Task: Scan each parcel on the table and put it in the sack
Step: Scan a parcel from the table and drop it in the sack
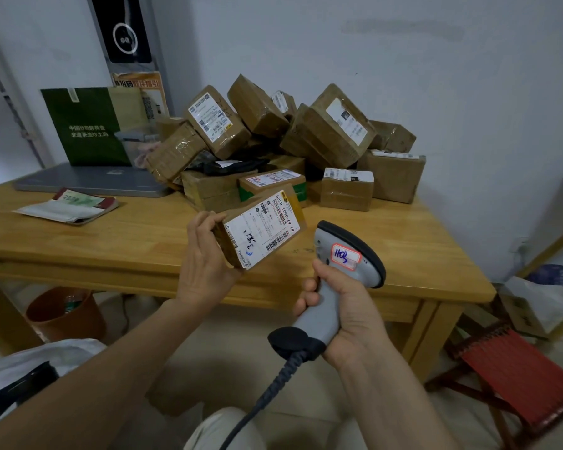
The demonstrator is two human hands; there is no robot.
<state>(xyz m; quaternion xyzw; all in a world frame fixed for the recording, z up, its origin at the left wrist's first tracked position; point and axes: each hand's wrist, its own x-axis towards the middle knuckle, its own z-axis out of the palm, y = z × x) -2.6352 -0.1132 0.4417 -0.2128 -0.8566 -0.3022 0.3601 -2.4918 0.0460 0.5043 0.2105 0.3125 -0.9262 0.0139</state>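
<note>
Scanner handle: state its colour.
The scanner handle is light grey, in the head view, gripped by the right hand.

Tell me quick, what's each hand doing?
Left hand: holding a labelled parcel.
Right hand: gripping the barcode scanner by its handle.

Laptop (91, 181), booklet (69, 207), bin (65, 315), red stool (517, 378)

My left hand (205, 264) grips a small labelled parcel (260, 230) above the wooden table (111, 241), my right hand (342, 306) holds the grey scanner (342, 267) just beside it, with piled parcels (290, 141) behind.
</note>
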